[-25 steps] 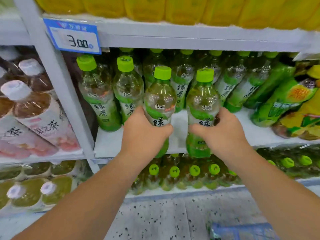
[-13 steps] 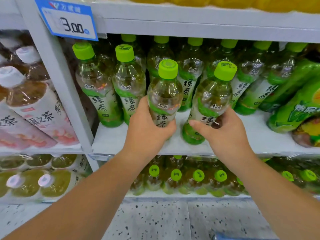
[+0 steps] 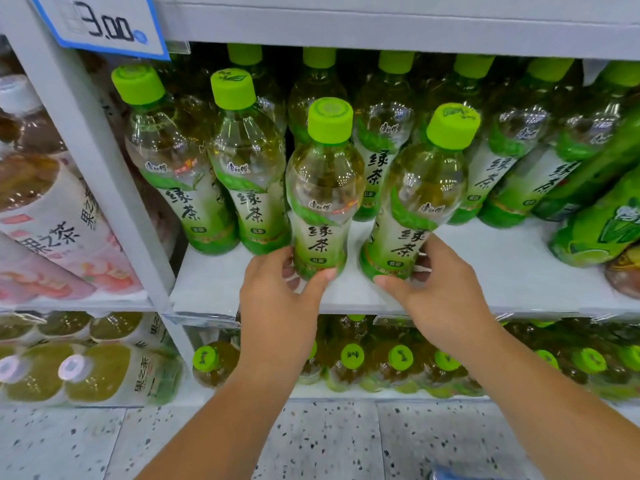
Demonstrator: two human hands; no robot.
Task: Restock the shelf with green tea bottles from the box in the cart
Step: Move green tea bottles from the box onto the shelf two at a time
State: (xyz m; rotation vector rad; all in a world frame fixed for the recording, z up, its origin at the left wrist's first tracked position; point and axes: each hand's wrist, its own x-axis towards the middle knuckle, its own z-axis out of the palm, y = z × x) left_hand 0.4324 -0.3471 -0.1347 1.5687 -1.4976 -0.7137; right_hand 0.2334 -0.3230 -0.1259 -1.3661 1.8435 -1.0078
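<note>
Head view: my left hand (image 3: 277, 299) has its grip closed round the base of a green tea bottle (image 3: 322, 202), thumb in front and fingers behind. My right hand (image 3: 446, 299) grips the foot of a second bottle (image 3: 415, 209), which leans slightly. Both rest on the white shelf (image 3: 485, 271), just ahead of the back rows (image 3: 384, 133). The low holds, I judge, allow sliding them in with labels facing out.

We log a bare left hand (image 3: 277, 299) and a bare right hand (image 3: 440, 292), both with short, rounded nails showing on thumbs and a few fingers. The bare left forearm (image 3: 225, 420) and bare right forearm (image 3: 540, 403) are uncovered all the way to the bottom frame edge.
</note>
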